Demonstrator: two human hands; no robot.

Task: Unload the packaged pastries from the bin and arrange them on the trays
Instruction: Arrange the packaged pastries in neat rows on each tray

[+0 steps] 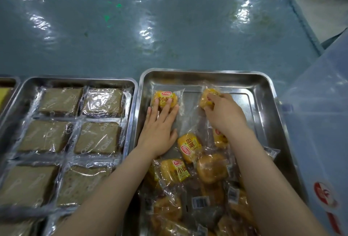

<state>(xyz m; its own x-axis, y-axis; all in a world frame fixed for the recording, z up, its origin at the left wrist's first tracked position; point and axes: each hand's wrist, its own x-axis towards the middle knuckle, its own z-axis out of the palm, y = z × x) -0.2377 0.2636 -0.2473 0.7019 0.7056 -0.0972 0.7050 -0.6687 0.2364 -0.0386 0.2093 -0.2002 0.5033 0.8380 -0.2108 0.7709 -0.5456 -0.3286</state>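
A steel tray (pixel 263 92) lies in front of me on the right. In its far left corner sits a yellow packaged bun (pixel 164 98); my left hand (pixel 160 128) presses on it with straight fingers. My right hand (pixel 224 115) grips a second yellow packaged bun (pixel 208 97) near the tray's far middle. A loose pile of packaged pastries (pixel 197 185) fills the near half of this tray, some yellow-labelled, some golden brown in clear wrap.
A second steel tray (pixel 79 81) to the left holds several brown wrapped cake slices (pixel 98 138) in rows. A third tray's corner (pixel 11 80) shows at far left. A pale plastic bin (pixel 320 122) stands at the right. Plastic-covered table (pixel 150 38) stretches beyond.
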